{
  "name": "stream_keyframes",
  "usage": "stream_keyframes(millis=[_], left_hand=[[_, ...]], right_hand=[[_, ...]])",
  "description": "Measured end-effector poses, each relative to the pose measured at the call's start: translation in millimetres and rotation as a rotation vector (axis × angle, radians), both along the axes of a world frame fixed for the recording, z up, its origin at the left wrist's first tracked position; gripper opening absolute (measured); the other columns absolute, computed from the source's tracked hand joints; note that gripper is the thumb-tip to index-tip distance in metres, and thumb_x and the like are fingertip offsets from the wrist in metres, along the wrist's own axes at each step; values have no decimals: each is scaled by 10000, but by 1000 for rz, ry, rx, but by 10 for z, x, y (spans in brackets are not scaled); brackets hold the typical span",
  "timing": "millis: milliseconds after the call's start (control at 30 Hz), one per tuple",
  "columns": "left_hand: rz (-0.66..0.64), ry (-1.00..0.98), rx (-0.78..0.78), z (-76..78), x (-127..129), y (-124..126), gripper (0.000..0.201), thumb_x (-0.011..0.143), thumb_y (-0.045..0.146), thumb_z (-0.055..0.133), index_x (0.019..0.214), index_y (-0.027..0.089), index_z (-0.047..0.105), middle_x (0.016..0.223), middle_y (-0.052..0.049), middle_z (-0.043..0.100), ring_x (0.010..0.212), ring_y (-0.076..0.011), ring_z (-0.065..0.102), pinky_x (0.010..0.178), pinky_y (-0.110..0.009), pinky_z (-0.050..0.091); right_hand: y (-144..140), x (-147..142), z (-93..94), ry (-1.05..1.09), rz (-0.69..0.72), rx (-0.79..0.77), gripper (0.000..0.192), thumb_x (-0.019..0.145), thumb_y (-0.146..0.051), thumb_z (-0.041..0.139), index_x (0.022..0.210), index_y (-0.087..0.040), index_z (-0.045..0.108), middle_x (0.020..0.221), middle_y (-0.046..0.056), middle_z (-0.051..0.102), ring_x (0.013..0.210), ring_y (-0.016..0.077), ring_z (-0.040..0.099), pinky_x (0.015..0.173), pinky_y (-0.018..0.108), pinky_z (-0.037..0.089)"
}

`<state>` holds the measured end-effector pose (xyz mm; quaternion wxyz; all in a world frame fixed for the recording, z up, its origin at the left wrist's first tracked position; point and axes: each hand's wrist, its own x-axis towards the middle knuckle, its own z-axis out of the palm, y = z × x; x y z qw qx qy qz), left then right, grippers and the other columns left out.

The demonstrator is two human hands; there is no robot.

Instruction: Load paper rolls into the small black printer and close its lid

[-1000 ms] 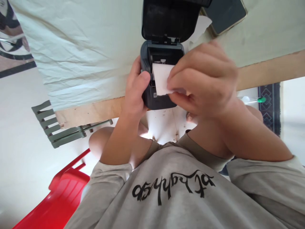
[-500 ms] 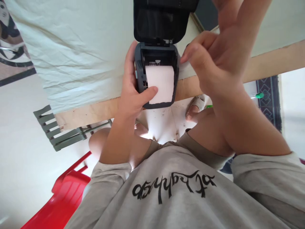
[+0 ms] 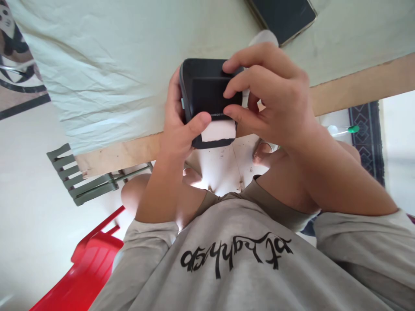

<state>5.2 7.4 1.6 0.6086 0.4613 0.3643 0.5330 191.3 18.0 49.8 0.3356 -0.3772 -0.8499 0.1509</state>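
A small dark label printer (image 3: 204,93) sits at the near edge of the table, its lid down. A strip of white paper (image 3: 218,131) sticks out of its front slot. My left hand (image 3: 179,129) grips the printer's left side, thumb lying across the front next to the paper. My right hand (image 3: 269,95) rests over the lid from the right, fingertips pressing on its top and thumb at the front edge.
A pale cloth (image 3: 106,73) covers the wooden table (image 3: 353,88). A dark phone (image 3: 285,17) lies at the back right beside something white. A red plastic chair (image 3: 81,276) and a grey slatted chair (image 3: 74,177) stand on the floor at left.
The printer's lid, open before, is now closed over the paper roll. My right hand came down from above onto the lid. Only a short strip of paper still shows.
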Motion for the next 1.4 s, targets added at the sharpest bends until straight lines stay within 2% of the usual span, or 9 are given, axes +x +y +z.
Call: stream_keyframes(millis=[100, 200, 267, 467, 633, 700, 800, 900, 1400], left_hand=[[48, -1, 23, -45, -1, 14, 508, 657, 421, 731, 1104, 325, 512, 1101, -2, 557, 1061, -224, 511, 899, -354, 439], [49, -80, 68, -114, -10, 44, 670, 490, 467, 826, 1080, 336, 535, 1027, 17, 585, 966, -222, 520, 798, -342, 447], [65, -67, 21, -131, -9, 57, 592, 574, 418, 793, 1103, 346, 537, 1060, 11, 575, 996, -231, 514, 829, -370, 427], [99, -52, -3, -29, 31, -2, 506, 640, 353, 730, 1104, 338, 528, 1015, 0, 570, 960, -211, 548, 776, -339, 442], [98, -46, -9, -13, 30, -39, 503, 642, 277, 719, 1109, 331, 538, 1006, -1, 569, 946, -196, 562, 827, -326, 469], [94, -69, 7, -36, 24, -30, 512, 642, 264, 718, 1119, 323, 541, 1011, -2, 574, 945, -195, 564, 815, -329, 480], [89, -74, 17, -63, 15, -13, 537, 627, 267, 732, 1129, 324, 550, 1017, -2, 585, 991, -215, 560, 843, -348, 485], [89, -64, 18, -63, 7, -8, 549, 623, 292, 740, 1133, 349, 548, 1018, 5, 588, 1020, -222, 562, 877, -359, 480], [82, 5, -44, -6, -19, -38, 524, 628, 279, 725, 1114, 296, 530, 1072, -28, 575, 1045, -246, 560, 881, -382, 495]], right_hand=[[6, -28, 40, -60, -6, -56, 124, 818, -226, 538, 941, -239, 544, 1201, 1, 538, 744, 91, 561, 556, 251, 424], [24, -48, 64, -87, -24, -93, 140, 825, -229, 524, 965, -238, 531, 1221, 9, 518, 846, 118, 583, 560, 258, 409], [26, -63, 66, -104, -24, -98, 157, 826, -239, 524, 982, -236, 522, 1228, 15, 512, 889, 132, 585, 570, 262, 401], [19, -81, 84, 13, -26, -58, 169, 775, -216, 583, 935, -225, 529, 1086, -4, 590, 598, 68, 474, 521, 258, 356], [463, 184, 86, 399, -390, 183, 116, 817, -136, 460, 804, -185, 564, 784, 15, 560, 635, 84, 504, 526, 245, 324], [732, 305, 45, 257, -544, 179, 182, 772, -78, 452, 870, -163, 581, 862, 48, 580, 687, 112, 532, 625, 274, 401], [1030, 356, -28, -163, -679, -159, 487, 675, -153, 632, 1151, -110, 537, 1183, 128, 533, 1063, 251, 508, 893, 391, 403], [1159, 289, -71, -343, -765, -408, 785, 583, -214, 731, 1300, -132, 422, 1292, 147, 443, 1143, 291, 462, 922, 446, 351], [1175, 262, -118, -411, -726, -342, 690, 653, -266, 627, 1307, -205, 417, 1255, 82, 475, 1147, 289, 440, 929, 387, 338]])
